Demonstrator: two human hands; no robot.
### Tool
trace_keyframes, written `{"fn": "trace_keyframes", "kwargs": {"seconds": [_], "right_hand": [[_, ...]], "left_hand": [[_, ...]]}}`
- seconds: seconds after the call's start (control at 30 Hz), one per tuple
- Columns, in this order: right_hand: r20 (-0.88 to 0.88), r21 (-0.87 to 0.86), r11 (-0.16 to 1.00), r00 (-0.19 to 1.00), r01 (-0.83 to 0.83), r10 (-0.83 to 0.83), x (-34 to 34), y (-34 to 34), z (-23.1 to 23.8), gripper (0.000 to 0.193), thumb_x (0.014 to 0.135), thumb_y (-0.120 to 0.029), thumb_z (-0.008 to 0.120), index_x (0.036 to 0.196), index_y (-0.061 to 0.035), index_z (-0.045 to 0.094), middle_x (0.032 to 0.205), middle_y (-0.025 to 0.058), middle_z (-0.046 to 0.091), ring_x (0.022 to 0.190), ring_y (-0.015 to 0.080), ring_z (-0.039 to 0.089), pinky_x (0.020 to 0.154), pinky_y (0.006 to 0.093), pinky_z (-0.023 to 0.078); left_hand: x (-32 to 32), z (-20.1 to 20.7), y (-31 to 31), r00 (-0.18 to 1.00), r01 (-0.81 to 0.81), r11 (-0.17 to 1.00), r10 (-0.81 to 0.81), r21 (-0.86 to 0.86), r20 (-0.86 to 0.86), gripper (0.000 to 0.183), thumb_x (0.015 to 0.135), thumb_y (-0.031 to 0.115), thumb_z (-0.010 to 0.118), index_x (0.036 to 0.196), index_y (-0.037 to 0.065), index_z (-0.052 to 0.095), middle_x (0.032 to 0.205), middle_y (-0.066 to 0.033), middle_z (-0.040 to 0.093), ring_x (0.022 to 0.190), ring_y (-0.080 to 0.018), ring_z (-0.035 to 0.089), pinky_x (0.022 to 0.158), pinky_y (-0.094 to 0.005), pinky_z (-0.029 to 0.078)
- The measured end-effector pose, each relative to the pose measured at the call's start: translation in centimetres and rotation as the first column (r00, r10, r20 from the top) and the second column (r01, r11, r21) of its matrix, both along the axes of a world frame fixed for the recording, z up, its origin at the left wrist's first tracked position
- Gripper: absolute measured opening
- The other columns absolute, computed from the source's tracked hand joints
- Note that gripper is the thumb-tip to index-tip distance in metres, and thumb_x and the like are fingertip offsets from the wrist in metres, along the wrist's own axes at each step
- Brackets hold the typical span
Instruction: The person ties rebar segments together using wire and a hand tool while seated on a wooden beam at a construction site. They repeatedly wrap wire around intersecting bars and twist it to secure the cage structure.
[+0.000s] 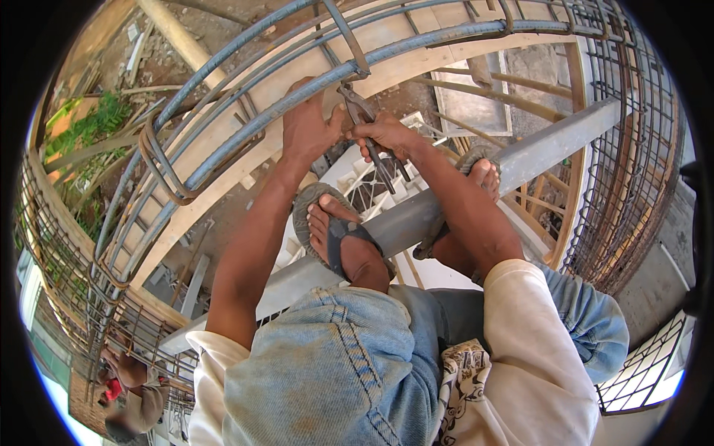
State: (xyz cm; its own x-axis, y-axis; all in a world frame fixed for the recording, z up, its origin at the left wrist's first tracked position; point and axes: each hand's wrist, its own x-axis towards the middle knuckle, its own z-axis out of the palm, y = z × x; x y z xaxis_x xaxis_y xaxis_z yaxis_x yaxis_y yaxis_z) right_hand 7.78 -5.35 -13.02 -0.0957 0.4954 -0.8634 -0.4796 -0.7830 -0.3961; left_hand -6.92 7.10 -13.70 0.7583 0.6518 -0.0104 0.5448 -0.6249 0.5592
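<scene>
My right hand (385, 137) is closed around the handles of a pair of end-cutting pincers (358, 106). Their jaws point up and away, close to the lower blue-grey rebar (260, 123) of a curved cage. My left hand (306, 128) is at that same bar, just left of the pincers, with its fingers curled about the bar and partly hidden by it. Its thumb reaches toward the pincers. A bent steel stirrup (348, 36) crosses the bars just above the jaws. Any tie wire at the jaws is too small to make out.
My sandalled feet rest on a grey metal beam (554, 140), well above the ground. Curved wooden formwork (401, 85) runs beneath the rebar. More rebar mesh (617, 186) rises at the right. A wooden pole (178, 37) lies at upper left; another person (137, 394) is at lower left.
</scene>
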Motion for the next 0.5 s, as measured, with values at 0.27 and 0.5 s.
{"fn": "trace_keyframes", "kwargs": {"seconds": [0.27,0.5], "right_hand": [[-0.251,0.042,0.962,0.935,0.27,-0.251,-1.9,-0.3,-2.4,0.02,0.082,-0.023,0.072,0.084,-0.004,0.065,0.063,0.0024,0.06,0.049,0.0166,0.061,0.049,0.0304,0.054],[-0.042,0.076,0.971,0.974,0.227,-0.224,-1.8,-1.4,-1.9,0.028,0.08,-0.02,0.075,0.097,-0.0013,0.062,0.069,0.0043,0.063,0.05,0.015,0.061,0.051,0.0281,0.053]], "left_hand": [[4.2,1.1,-0.5,0.897,-0.423,0.407,0.314,-0.81,-0.31,0.062,0.09,0.055,0.064,0.093,-0.007,0.066,0.071,-0.0118,0.064,0.06,-0.018,0.062,0.057,-0.0323,0.048],[6.1,-0.6,-1.7,0.918,-0.39,0.405,0.239,-0.827,-0.315,0.04,0.098,0.036,0.057,0.097,-0.004,0.059,0.08,-0.0135,0.067,0.068,-0.0201,0.067,0.056,-0.0337,0.05]]}}
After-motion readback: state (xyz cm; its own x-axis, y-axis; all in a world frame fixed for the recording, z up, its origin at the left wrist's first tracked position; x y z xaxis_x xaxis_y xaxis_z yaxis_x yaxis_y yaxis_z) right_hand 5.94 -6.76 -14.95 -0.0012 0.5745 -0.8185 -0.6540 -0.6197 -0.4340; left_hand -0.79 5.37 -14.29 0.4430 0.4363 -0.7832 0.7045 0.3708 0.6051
